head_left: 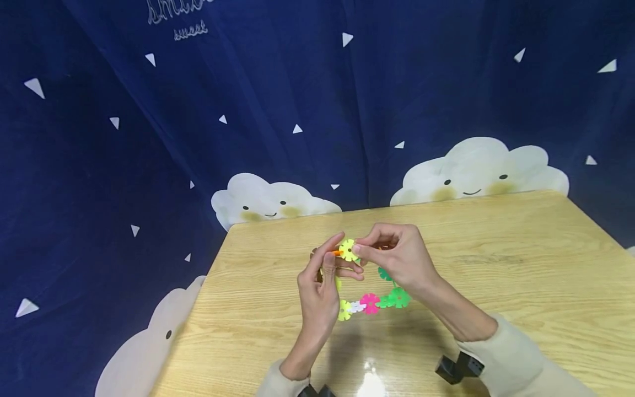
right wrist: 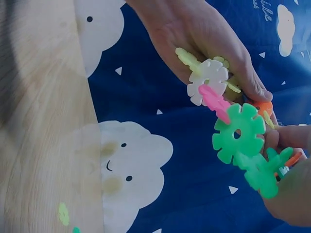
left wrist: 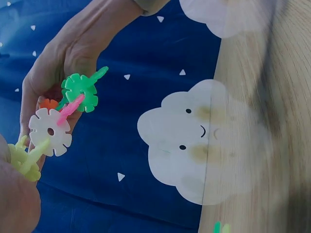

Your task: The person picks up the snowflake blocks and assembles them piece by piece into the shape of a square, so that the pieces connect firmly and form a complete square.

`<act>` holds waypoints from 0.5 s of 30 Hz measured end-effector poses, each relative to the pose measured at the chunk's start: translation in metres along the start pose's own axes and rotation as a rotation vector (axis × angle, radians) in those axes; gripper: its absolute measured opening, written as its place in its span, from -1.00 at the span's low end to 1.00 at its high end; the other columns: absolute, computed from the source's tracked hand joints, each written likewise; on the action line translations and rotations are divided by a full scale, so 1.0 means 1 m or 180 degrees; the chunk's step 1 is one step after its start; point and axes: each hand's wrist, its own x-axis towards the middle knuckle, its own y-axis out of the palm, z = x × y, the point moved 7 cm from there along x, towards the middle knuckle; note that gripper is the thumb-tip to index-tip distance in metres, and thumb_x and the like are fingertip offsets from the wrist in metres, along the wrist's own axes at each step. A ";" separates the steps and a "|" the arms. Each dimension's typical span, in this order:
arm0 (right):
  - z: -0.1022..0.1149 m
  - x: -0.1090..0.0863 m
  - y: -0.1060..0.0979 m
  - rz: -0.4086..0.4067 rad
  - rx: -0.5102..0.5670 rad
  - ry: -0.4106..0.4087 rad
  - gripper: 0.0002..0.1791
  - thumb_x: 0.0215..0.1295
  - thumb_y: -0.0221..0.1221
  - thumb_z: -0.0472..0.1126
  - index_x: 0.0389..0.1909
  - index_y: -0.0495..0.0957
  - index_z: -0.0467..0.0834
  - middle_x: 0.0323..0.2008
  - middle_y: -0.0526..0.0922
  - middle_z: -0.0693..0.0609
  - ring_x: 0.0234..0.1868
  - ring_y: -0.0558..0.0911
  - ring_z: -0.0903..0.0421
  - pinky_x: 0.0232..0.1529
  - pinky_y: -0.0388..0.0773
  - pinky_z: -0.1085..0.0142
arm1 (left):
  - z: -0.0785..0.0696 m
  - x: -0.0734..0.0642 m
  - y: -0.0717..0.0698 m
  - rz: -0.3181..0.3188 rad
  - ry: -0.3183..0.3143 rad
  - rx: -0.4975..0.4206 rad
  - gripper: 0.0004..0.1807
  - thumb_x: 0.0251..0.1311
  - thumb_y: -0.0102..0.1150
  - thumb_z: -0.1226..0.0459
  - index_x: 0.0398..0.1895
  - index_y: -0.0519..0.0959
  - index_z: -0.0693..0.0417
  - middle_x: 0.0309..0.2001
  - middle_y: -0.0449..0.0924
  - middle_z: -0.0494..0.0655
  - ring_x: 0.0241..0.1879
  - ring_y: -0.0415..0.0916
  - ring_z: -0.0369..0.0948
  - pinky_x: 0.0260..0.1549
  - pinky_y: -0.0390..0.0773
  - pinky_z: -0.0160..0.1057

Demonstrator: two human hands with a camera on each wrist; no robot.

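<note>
Flower-shaped, slotted plastic discs are joined in a chain that hangs between the two hands. My left hand [head_left: 319, 292] pinches an orange disc [right wrist: 264, 108] between thumb and fingers. Thumb and forefinger of my right hand [head_left: 404, 259] pinch a yellow disc [head_left: 349, 250], which meets the orange one edge-on. Along the lower part of the chain run another yellow disc, a white disc [left wrist: 50, 131], a pink disc [head_left: 370, 303] and green discs [head_left: 399, 296]. Further discs are partly hidden behind the fingers and palms of both hands.
Beneath the hands lies a wooden table [head_left: 248, 331]. Behind it hangs a dark blue curtain [head_left: 297, 82] with white triangles and smiling clouds. A yellow patch [right wrist: 63, 213] shows low in the right wrist view; whether it is a loose disc I cannot tell.
</note>
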 end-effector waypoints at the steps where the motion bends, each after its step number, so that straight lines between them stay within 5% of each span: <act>1: 0.000 0.000 0.000 -0.0009 -0.0020 -0.0013 -0.91 0.17 0.46 -0.42 -0.43 0.72 -0.29 -0.41 0.79 -0.11 -0.51 0.71 0.05 -0.58 0.50 0.40 | 0.000 0.000 0.000 0.0006 0.0014 0.0000 -0.59 0.62 -0.22 0.47 0.34 0.53 0.19 -0.42 0.69 0.25 -0.51 0.75 -0.01 -0.21 0.78 -0.05; 11: -0.002 -0.002 -0.001 -0.0015 -0.0044 -0.0015 -0.92 0.21 0.45 -0.39 -0.39 0.72 -0.29 -0.37 0.80 -0.11 -0.50 0.72 0.04 -0.63 0.39 0.42 | 0.001 0.000 0.003 0.0110 0.0137 -0.0001 -0.60 0.57 -0.17 0.53 0.32 0.53 0.27 -0.37 0.69 0.26 -0.51 0.73 0.07 -0.40 0.78 -0.11; 15: -0.006 0.000 -0.003 0.0015 -0.0060 0.0050 -0.91 0.23 0.44 -0.37 -0.35 0.71 -0.29 -0.35 0.80 -0.14 -0.43 0.77 -0.03 -0.51 0.56 0.38 | 0.001 0.002 0.003 0.0125 0.0048 0.0007 -0.61 0.55 -0.09 0.51 0.33 0.54 0.20 -0.18 0.67 0.25 -0.40 0.72 0.15 -0.43 0.78 -0.11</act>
